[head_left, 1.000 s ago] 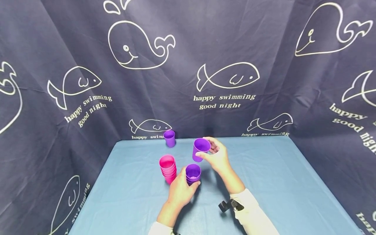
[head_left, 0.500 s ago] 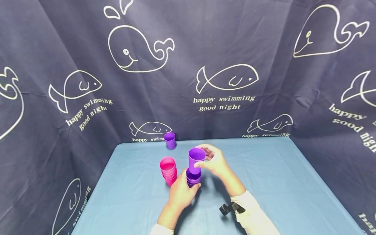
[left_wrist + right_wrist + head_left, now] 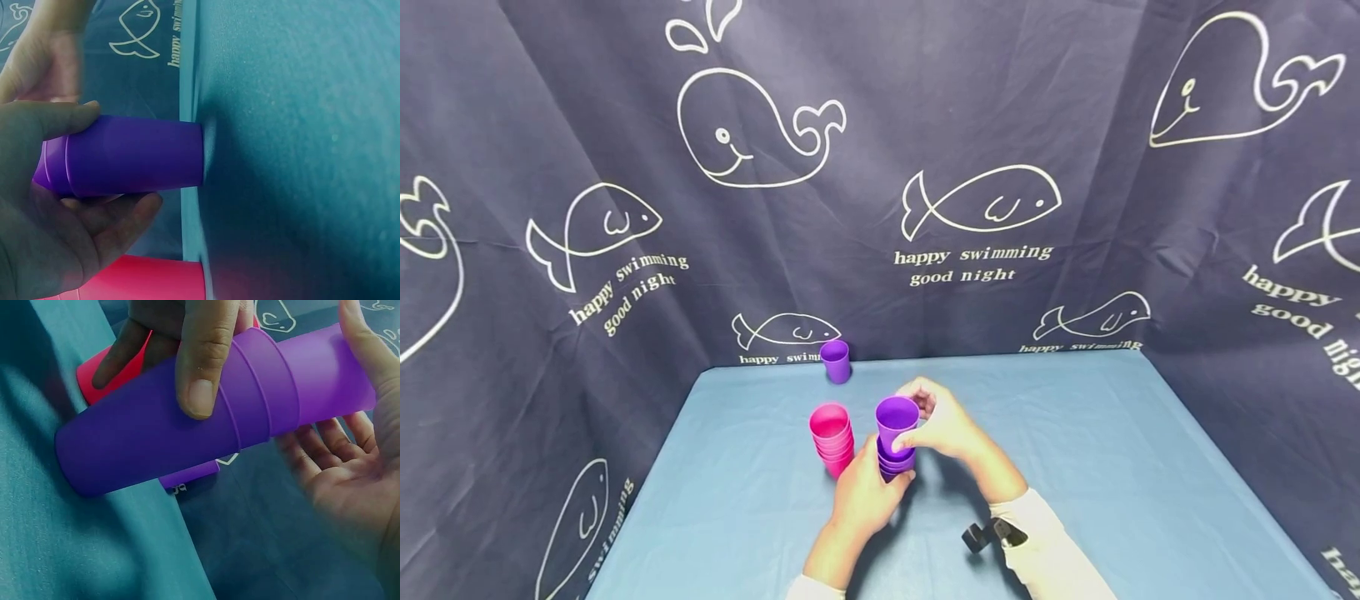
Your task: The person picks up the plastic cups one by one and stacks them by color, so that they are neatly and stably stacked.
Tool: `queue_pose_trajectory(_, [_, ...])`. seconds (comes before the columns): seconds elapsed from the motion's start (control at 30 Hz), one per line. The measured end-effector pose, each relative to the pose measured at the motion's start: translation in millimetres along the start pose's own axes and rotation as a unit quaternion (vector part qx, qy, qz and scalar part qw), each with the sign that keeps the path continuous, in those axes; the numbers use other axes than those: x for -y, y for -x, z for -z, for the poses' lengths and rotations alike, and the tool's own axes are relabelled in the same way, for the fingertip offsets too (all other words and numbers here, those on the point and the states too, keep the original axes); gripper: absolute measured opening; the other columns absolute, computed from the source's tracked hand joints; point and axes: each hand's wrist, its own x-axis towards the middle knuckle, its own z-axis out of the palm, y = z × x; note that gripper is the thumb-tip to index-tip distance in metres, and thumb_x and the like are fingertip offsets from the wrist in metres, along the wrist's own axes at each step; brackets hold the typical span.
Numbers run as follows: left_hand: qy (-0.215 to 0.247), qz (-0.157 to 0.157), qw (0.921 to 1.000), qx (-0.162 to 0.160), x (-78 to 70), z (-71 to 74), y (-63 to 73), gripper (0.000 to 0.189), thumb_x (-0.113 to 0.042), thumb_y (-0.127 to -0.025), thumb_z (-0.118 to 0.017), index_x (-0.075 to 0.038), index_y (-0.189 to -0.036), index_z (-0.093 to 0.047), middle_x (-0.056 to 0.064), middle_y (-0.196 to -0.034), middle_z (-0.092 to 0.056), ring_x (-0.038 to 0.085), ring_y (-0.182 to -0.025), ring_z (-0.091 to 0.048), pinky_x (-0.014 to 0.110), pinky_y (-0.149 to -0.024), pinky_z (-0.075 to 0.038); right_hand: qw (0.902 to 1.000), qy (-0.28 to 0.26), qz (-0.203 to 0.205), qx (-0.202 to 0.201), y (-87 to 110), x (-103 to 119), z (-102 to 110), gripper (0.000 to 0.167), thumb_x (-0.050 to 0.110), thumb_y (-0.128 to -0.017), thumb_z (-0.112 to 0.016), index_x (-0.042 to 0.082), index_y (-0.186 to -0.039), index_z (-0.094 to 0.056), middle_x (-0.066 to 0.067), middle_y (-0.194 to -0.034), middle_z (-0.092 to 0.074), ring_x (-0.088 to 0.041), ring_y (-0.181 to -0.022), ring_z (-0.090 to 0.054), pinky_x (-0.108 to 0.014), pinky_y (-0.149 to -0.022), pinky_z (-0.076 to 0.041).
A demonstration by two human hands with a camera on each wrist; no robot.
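My left hand (image 3: 865,493) grips a stack of purple cups (image 3: 137,153) that stands upright on the blue cloth. Its thumb and fingers wrap the stack's sides. In my right hand (image 3: 946,425) is one more purple cup (image 3: 897,415), held between thumb and fingers. The lower part of that cup sits inside the stack's top cup, as the right wrist view shows, while its upper part (image 3: 325,375) stands out above the rims. Just left of my left hand stands a stack of pink cups (image 3: 831,433), partly hidden behind that hand.
A single purple cup (image 3: 836,362) stands near the table's back edge, left of the middle. Blue cloth covers the table (image 3: 1075,467). Dark curtains (image 3: 880,100) with white whale and fish drawings enclose the back and both sides.
My right hand has carried its purple cup left and down, from beside the purple stack into its top. My left hand keeps its hold on the stack.
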Motion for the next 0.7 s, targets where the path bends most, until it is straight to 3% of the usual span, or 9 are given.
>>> queue_pose_trajectory(0.17, [-0.001, 0.002, 1.0, -0.003, 0.7, -1.2, 0.2, 0.058, -0.033, -0.08, -0.088, -0.013, -0.128, -0.061, 0.008, -0.108, -0.078, 0.027, -0.101, -0.076, 0.045, -0.085, -0.059, 0.9996, 0.013, 0.011, 0.022, 0.0, -6.4, 0.2, 0.06, 0.006, -0.065, -0.099, -0.005, -0.111, -0.062, -0.024, -0.111, -0.068, -0.007, -0.097, -0.07, -0.026, -0.09, -0.059])
queue_pose_trajectory(0.37, [0.009, 0.001, 1.0, -0.002, 1.4, -1.8, 0.0, 0.059, -0.031, -0.08, -0.087, -0.013, -0.13, -0.061, 0.009, -0.113, -0.078, 0.028, -0.106, -0.076, 0.045, -0.089, -0.06, 0.9986, 0.027, 0.014, 0.044, 0.5, -8.5, -1.7, 0.054, -0.003, -0.065, -0.095, -0.005, -0.108, -0.061, -0.023, -0.11, -0.065, -0.007, -0.099, -0.067, -0.026, -0.092, -0.058])
queue_pose_trajectory(0.7, [0.008, 0.002, 1.0, -0.002, 0.8, -0.8, 0.7, 0.058, -0.031, -0.081, -0.087, -0.013, -0.13, -0.062, 0.007, -0.11, -0.078, 0.026, -0.104, -0.076, 0.044, -0.089, -0.06, 0.9968, 0.035, -0.011, 0.072, 3.1, -10.1, -1.3, 0.053, 0.003, -0.067, -0.098, 0.001, -0.108, -0.063, -0.014, -0.112, -0.062, -0.01, -0.099, -0.067, -0.028, -0.093, -0.059])
